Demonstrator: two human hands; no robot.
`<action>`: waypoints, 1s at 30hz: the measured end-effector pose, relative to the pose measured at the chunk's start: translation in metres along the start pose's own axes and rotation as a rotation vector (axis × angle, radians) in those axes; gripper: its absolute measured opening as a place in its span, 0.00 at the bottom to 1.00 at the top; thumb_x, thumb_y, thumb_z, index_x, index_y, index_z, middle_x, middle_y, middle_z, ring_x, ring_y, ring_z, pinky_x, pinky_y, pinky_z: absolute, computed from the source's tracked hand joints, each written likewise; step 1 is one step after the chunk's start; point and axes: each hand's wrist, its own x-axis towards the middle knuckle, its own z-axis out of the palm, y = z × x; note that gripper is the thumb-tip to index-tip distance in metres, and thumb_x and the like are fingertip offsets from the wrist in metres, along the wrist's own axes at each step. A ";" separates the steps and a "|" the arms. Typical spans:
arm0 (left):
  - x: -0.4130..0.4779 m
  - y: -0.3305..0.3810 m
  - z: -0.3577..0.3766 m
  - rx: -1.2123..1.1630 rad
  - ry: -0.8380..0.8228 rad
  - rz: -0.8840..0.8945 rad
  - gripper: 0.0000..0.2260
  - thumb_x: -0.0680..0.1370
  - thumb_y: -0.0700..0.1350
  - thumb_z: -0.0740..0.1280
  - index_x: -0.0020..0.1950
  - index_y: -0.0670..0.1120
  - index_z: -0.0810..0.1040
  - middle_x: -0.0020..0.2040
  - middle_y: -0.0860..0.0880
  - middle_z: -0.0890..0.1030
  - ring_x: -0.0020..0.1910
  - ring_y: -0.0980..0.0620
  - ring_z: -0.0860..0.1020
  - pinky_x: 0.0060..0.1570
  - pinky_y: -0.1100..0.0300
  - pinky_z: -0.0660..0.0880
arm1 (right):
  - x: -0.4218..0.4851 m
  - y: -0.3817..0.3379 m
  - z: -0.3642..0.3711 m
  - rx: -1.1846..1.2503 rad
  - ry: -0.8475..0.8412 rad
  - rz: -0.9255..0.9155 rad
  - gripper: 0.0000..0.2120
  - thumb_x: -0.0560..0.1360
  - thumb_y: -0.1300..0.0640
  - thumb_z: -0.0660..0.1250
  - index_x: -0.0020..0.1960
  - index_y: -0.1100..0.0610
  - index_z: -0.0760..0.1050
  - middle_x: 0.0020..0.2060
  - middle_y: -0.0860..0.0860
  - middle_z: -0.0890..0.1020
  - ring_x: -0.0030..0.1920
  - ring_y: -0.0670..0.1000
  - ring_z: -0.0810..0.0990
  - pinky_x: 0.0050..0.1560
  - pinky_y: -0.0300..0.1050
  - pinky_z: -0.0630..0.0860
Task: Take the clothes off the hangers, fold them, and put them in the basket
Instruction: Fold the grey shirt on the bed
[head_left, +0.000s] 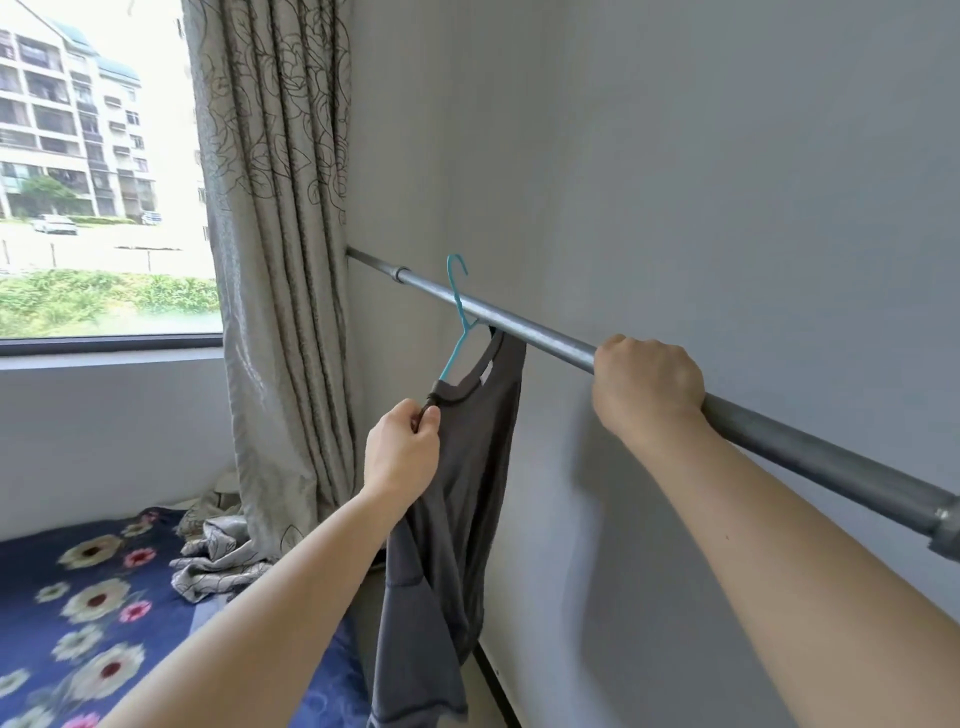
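One grey shirt (457, 493) hangs just below the rail (545, 338), half on a teal hanger (460, 304) whose hook pokes above the rail. Left hand (402, 452) pinches the collar under the rail. Right hand (647, 384) is wrapped around the rail itself, beside the shirt.

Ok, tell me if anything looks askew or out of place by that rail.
The teal hanger is tilted, its hook standing above the rail rather than catching it, and the grey shirt hangs lopsided from it, collar pinched by the left hand.
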 end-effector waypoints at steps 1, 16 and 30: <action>-0.008 -0.001 -0.005 -0.039 -0.014 -0.003 0.16 0.81 0.47 0.61 0.38 0.39 0.66 0.31 0.49 0.67 0.32 0.50 0.64 0.32 0.56 0.60 | 0.000 0.001 0.001 -0.001 0.004 0.012 0.06 0.79 0.61 0.59 0.55 0.59 0.72 0.35 0.51 0.73 0.36 0.52 0.71 0.36 0.44 0.67; -0.160 -0.052 -0.219 -0.074 0.026 0.008 0.15 0.79 0.47 0.67 0.37 0.39 0.72 0.27 0.54 0.67 0.27 0.58 0.64 0.28 0.66 0.61 | -0.114 -0.192 -0.087 1.841 -0.494 0.130 0.06 0.78 0.58 0.64 0.50 0.61 0.75 0.40 0.54 0.75 0.41 0.53 0.78 0.46 0.48 0.79; -0.311 -0.110 -0.608 -0.004 -0.452 -0.183 0.13 0.81 0.50 0.64 0.50 0.40 0.81 0.49 0.45 0.84 0.44 0.52 0.82 0.49 0.59 0.77 | -0.342 -0.403 -0.323 1.865 -0.977 -0.002 0.05 0.81 0.57 0.61 0.47 0.57 0.70 0.29 0.48 0.64 0.21 0.43 0.62 0.19 0.33 0.62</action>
